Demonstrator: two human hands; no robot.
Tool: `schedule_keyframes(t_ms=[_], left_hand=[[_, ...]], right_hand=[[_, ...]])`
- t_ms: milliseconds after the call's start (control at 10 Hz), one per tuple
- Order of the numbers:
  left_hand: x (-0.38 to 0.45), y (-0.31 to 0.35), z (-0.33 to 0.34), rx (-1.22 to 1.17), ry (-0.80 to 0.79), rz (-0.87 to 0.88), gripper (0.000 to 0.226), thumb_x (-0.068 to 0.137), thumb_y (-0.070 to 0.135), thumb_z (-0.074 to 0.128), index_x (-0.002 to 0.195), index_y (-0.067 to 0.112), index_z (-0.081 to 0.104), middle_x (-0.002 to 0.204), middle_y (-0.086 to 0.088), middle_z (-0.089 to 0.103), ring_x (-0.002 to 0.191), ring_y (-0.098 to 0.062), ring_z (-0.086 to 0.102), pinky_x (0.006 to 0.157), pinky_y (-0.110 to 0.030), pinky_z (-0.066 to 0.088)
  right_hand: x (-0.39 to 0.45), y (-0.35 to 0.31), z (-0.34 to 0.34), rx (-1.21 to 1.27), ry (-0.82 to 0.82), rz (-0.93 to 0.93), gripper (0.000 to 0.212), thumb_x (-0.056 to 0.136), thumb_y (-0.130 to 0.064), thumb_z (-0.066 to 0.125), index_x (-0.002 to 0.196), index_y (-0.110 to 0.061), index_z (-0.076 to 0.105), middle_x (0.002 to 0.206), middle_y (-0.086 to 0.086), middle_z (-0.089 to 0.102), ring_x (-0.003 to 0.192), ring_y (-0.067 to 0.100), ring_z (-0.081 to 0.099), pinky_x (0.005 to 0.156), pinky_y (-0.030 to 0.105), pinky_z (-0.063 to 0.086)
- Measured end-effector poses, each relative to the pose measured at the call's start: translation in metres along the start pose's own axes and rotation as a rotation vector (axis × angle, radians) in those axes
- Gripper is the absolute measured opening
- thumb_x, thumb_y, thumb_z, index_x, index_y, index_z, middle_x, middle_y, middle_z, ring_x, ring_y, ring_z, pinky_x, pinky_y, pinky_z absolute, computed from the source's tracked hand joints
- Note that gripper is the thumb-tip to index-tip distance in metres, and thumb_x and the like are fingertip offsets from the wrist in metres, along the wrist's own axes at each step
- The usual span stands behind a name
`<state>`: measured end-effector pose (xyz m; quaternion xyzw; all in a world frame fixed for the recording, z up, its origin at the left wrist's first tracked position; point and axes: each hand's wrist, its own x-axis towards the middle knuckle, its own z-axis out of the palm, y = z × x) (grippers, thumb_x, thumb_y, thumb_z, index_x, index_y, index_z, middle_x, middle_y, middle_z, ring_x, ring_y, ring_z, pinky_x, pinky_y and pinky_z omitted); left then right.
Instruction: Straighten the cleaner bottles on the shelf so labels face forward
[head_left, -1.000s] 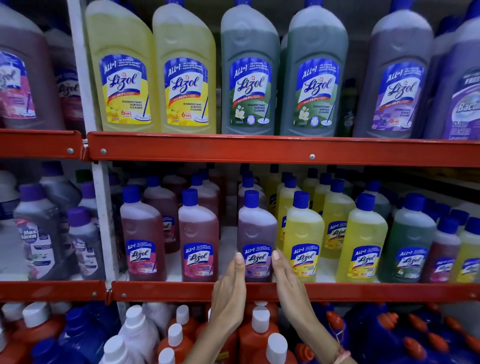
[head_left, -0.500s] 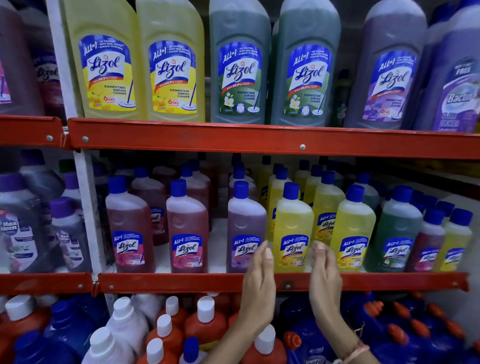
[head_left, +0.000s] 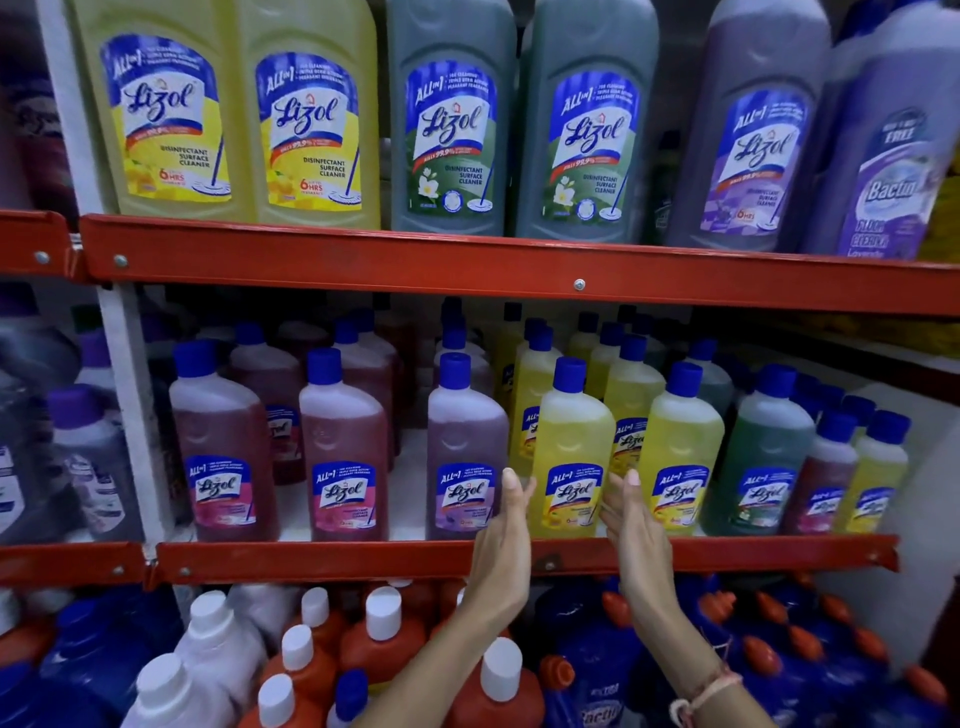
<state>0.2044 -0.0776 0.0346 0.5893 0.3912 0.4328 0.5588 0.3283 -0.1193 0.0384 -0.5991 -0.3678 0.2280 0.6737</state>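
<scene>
On the middle shelf (head_left: 363, 558), front row, the upright yellow bottle (head_left: 574, 447) stands directly between both hands. The left hand (head_left: 506, 525) and right hand (head_left: 631, 519) flank its base equally near, each grip open-palmed, closed on nothing.

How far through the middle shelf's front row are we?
Done, by the look of it: the two pink bottles and the purple bottle show labels forward. In hand: the left hand and right hand flank the yellow blue-capped bottle, label already forward. Left: the next yellow bottle, the green one and the small bottles beyond, which sit slightly angled.
</scene>
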Motion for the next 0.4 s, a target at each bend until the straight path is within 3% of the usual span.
schedule_keyframes(t_ms=[100, 200, 300, 400], left_hand=[[0.0, 0.0, -0.001, 0.024, 0.002, 0.008, 0.061, 0.058, 0.1, 0.011, 0.092, 0.074, 0.055, 0.14, 0.008, 0.057, 0.133, -0.016, 0.047, 0.119, -0.049, 0.026], [-0.004, 0.003, -0.001, 0.058, 0.016, 0.027, 0.082, 0.062, 0.098, 0.009, 0.117, 0.059, 0.056, 0.139, 0.009, 0.058, 0.131, -0.015, 0.049, 0.119, -0.046, 0.028], [-0.012, 0.012, -0.006, 0.128, -0.02, 0.13, 0.068, 0.079, 0.083, 0.017, 0.118, 0.047, 0.06, 0.122, 0.015, 0.066, 0.123, -0.009, 0.056, 0.106, -0.026, 0.042], [-0.021, 0.035, -0.021, 0.129, 0.074, 0.333, 0.037, 0.097, 0.052, 0.03, 0.118, 0.041, 0.057, 0.116, 0.021, 0.064, 0.118, 0.005, 0.055, 0.094, -0.01, 0.046]], right_hand=[[0.0, 0.0, 0.0, -0.02, 0.007, 0.0, 0.066, 0.079, -0.082, 0.028, 0.118, -0.041, 0.06, 0.114, -0.009, 0.065, 0.119, 0.019, 0.059, 0.107, 0.045, 0.043], [0.0, 0.001, -0.002, -0.032, -0.002, 0.01, 0.068, 0.079, -0.082, 0.029, 0.121, -0.038, 0.061, 0.117, -0.007, 0.066, 0.119, 0.019, 0.058, 0.106, 0.045, 0.043], [-0.001, -0.004, -0.004, -0.072, -0.04, -0.035, 0.043, 0.088, -0.068, 0.039, 0.11, -0.04, 0.064, 0.111, -0.011, 0.066, 0.117, 0.017, 0.059, 0.101, 0.038, 0.044], [0.003, -0.024, -0.011, -0.135, 0.005, -0.191, 0.035, 0.094, -0.035, 0.054, 0.126, -0.022, 0.059, 0.117, -0.008, 0.063, 0.117, 0.017, 0.059, 0.098, 0.033, 0.046]])
